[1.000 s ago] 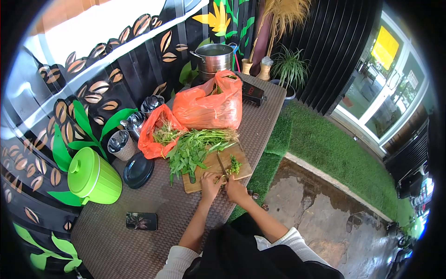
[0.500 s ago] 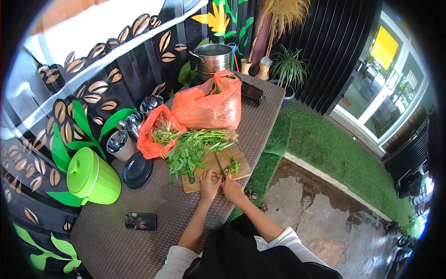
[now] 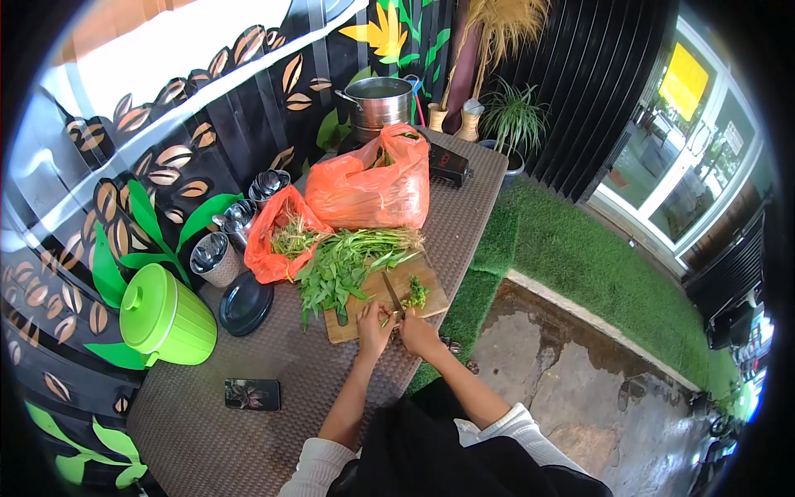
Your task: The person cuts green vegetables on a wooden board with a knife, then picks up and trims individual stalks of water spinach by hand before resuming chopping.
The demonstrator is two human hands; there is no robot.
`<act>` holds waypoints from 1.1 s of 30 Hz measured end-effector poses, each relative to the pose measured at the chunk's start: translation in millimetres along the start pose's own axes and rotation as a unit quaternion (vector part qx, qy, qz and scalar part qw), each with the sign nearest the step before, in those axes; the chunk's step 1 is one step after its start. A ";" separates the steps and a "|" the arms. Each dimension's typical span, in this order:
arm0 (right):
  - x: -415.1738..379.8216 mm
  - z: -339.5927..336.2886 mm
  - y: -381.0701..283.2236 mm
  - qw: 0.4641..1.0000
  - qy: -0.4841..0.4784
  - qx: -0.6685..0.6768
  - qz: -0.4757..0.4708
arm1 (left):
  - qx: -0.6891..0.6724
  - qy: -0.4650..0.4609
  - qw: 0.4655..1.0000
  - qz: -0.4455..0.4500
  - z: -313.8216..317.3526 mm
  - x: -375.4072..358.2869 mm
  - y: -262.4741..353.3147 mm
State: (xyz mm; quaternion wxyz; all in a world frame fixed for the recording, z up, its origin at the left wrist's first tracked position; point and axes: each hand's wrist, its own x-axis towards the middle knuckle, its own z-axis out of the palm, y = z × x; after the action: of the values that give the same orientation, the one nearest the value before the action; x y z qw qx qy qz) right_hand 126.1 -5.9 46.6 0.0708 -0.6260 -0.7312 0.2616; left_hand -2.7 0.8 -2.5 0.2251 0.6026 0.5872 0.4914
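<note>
Over the near edge of a wooden cutting board [image 3: 432,273], my right hand [image 3: 419,335] grips a knife [image 3: 391,290], its dark blade pointing away from me. My left hand [image 3: 373,325] is closed beside it, fingertips pinching a small bit of green stems next to the blade. Chopped greens [image 3: 416,294] form a small pile on the board, right of the knife. A heap of long-stemmed leafy greens [image 3: 335,272] covers the board's left and far sides and spills onto the table.
Behind the greens stand a large orange plastic bag [image 3: 368,195] and a smaller open one [image 3: 262,253]. Cutlery holders [image 3: 217,269], dark plates [image 3: 246,305], a lime-green lidded bucket [image 3: 170,319] and a phone [image 3: 252,395] are to the left. A steel pot [image 3: 385,108] stands at the far end.
My right hand and the knife have shifted very slightly. My left hand stays in nearly the same spot, and the piles of greens look unchanged.
</note>
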 end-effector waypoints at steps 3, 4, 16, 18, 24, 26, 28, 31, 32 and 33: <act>-10.6 5.6 -10.3 1.000 0.014 -0.003 0.011 | 0.023 0.003 0.999 0.027 -2.1 -0.5 3.6; -12.0 8.2 -12.0 0.999 0.025 0.000 0.032 | 0.017 0.005 0.999 0.029 -1.2 -0.3 2.0; -11.6 10.8 -14.5 0.998 0.039 -0.037 0.026 | 0.012 0.000 1.000 0.015 -2.0 -0.2 3.9; -5.7 14.9 -8.1 0.997 0.055 -0.037 0.027 | 0.013 0.006 1.000 0.017 -3.6 -4.8 3.4; -4.4 8.0 8.7 0.994 0.091 -0.055 0.018 | 0.042 0.043 0.997 0.054 2.0 -1.1 10.9; -3.6 4.6 11.2 0.994 0.084 -0.063 0.009 | 0.087 0.036 0.994 0.045 4.3 2.0 16.4; -2.4 -2.0 11.8 0.997 0.050 -0.053 0.006 | 0.077 0.035 0.995 0.045 5.8 3.1 14.0; 2.5 -7.4 12.3 0.999 0.016 -0.050 0.013 | 0.099 0.048 0.992 0.058 1.1 0.5 20.8; 3.5 -8.4 12.8 0.999 0.016 -0.050 0.014 | 0.134 0.060 0.987 0.067 -2.0 -1.8 24.4; 2.9 -10.2 11.9 0.999 0.002 -0.049 0.018 | 0.134 0.060 0.987 0.068 -2.1 -4.2 22.3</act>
State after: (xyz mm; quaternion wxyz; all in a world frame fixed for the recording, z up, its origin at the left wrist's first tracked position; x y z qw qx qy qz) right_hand 140.3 0.8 49.0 0.0370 -0.6422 -0.7316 0.2257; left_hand 7.0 -8.5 15.9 0.0728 0.6351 0.6181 0.4574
